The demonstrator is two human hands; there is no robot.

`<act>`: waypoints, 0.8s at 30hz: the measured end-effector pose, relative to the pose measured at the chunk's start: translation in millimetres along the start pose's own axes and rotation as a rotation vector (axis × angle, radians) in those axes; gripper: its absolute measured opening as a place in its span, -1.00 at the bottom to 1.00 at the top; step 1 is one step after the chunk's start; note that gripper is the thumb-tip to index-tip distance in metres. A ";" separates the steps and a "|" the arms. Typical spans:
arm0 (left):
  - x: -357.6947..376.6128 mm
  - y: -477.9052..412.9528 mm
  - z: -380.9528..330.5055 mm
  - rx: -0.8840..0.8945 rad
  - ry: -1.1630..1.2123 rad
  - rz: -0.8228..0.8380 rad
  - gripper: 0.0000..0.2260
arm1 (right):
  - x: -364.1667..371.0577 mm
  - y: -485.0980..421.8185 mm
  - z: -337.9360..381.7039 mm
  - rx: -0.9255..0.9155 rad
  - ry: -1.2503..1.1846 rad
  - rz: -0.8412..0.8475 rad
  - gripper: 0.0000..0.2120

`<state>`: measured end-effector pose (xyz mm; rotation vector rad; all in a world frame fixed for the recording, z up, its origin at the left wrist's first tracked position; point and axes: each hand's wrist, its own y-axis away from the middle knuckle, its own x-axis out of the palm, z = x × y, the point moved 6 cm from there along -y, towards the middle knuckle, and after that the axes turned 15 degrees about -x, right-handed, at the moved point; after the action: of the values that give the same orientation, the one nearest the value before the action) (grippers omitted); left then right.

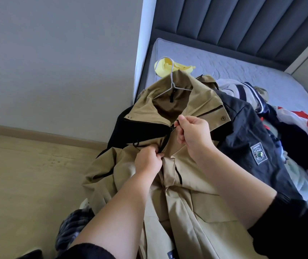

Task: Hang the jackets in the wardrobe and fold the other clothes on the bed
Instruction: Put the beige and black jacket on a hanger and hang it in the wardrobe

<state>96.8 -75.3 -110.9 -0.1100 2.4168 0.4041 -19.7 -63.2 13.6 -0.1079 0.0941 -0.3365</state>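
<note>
A tan jacket (190,199) with black panels lies across the bed's near corner, a white wire hanger (170,79) inside its collar with the hook sticking out above. My right hand (192,133) pinches the zipper pull near the collar. My left hand (147,159) grips the jacket front beside the zipper lower down. A dark navy jacket (250,146) with a square chest patch lies under and to the right of the tan one.
A pile of mixed clothes (299,131) in red, white and blue covers the bed's right side. A yellow garment (168,67) lies near the grey mattress (243,71) corner. A padded headboard (243,21) stands behind. Wooden floor (27,174) and a grey wall lie left.
</note>
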 end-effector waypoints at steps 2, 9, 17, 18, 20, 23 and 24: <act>2.6 -2.9 6.3 -0.035 -0.032 0.006 -0.88 | 0.3 -0.7 4.6 -0.027 0.008 -0.005 -0.66; 11.5 -3.0 32.4 -0.173 -0.181 0.020 -0.85 | -2.8 -13.7 66.0 -0.328 -0.001 -0.003 -0.64; -63.5 29.6 -65.1 0.327 0.234 -0.410 -0.67 | 5.3 -9.7 75.9 -0.370 0.096 0.092 -0.67; -71.5 32.2 -74.1 0.328 0.276 -0.428 -0.67 | 7.0 -6.8 75.1 -0.371 0.094 0.106 -0.67; -80.9 34.7 -82.9 0.305 0.320 -0.439 -0.74 | 10.9 0.6 75.5 -0.388 0.105 0.142 -0.68; -86.8 35.3 -81.3 0.280 0.286 -0.455 -0.82 | 16.0 12.1 81.6 -0.433 0.097 0.219 -0.69; -89.2 35.5 -80.3 0.287 0.272 -0.468 -0.83 | 17.0 14.9 83.9 -0.450 0.098 0.244 -0.70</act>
<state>109.6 -69.4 13.4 -0.6217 2.5782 -0.1827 10.4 -47.4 93.6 -0.5216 0.2774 -0.0717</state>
